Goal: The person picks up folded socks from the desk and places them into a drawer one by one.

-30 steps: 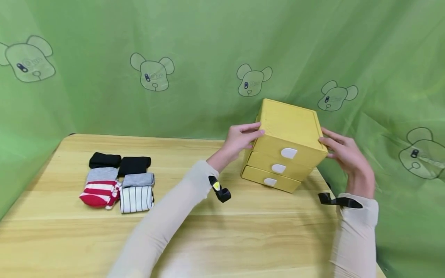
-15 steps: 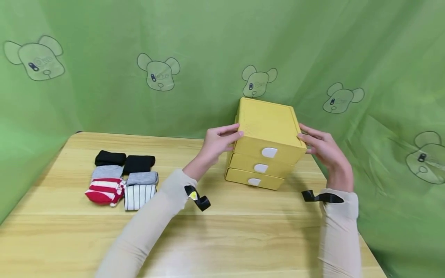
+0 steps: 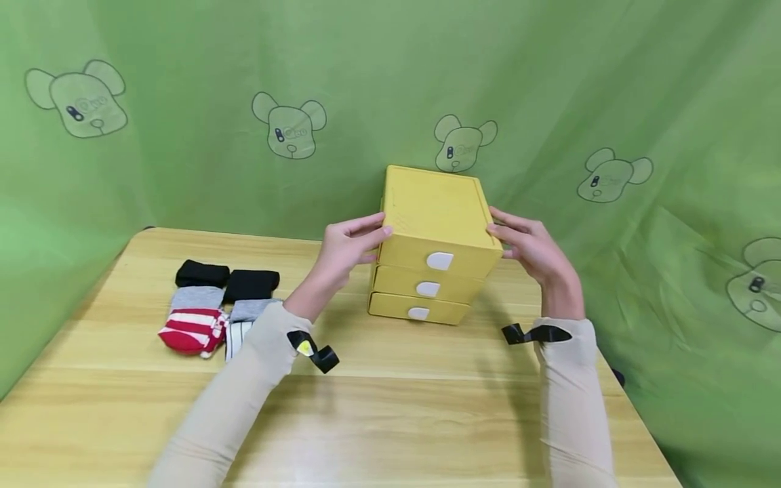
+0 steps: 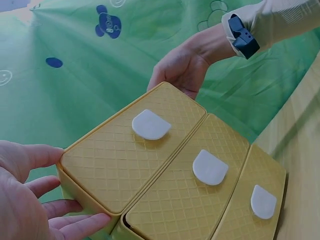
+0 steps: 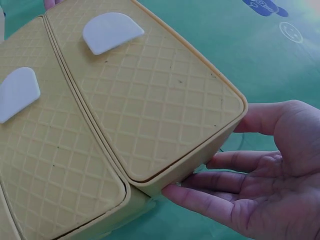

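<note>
A yellow three-drawer storage box [image 3: 441, 207] with white half-round handles stands toward the back of the table, its drawers closed. My left hand [image 3: 342, 254] grips its left side near the top front corner, thumb on the top edge and fingers along the side. Across from it, my right hand [image 3: 537, 251] holds the right side the same way. Up close in the left wrist view, the drawer fronts [image 4: 135, 165] have a waffle pattern. The right wrist view shows fingers [image 5: 215, 200] against the side wall. Whether the box's base touches the table cannot be told.
Folded socks lie in two columns at the left: black ones [image 3: 251, 285], grey ones [image 3: 197, 297], a red-and-white striped one [image 3: 192, 331] and a white one with dark stripes [image 3: 236, 337], partly behind my left sleeve. A green curtain [image 3: 366, 81] hangs behind the wooden table [image 3: 390, 427].
Both hands have moved left together with the yellow storage box, away from the table's right edge. The socks keep their arrangement, and my left sleeve now covers part of the white striped one.
</note>
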Available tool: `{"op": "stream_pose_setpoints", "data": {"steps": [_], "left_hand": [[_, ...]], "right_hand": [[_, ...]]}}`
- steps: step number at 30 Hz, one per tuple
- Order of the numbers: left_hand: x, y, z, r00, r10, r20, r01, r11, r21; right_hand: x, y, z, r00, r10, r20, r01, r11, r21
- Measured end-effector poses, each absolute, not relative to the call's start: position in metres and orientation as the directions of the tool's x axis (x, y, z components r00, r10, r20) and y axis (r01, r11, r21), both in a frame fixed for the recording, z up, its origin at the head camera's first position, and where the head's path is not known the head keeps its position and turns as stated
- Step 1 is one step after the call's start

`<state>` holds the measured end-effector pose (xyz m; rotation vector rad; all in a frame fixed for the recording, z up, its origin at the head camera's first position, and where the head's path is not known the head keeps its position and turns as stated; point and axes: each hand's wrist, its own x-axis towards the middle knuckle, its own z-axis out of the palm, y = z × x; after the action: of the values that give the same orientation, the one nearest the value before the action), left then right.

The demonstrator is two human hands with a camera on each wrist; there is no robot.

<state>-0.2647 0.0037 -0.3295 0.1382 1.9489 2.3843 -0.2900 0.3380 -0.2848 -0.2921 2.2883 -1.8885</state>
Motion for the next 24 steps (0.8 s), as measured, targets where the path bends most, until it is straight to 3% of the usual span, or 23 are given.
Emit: {"op": "stream_pose_setpoints", "data": {"steps": [24], "left_hand": [[-0.266, -0.044, -0.328, -0.998, 0.054, -0.015, -0.024, -0.173, 0.985]], "right_hand": [[-0.311, 0.289, -0.290, -0.964, -0.265, -0.013, -0.042, 0.203, -0.978]]}}
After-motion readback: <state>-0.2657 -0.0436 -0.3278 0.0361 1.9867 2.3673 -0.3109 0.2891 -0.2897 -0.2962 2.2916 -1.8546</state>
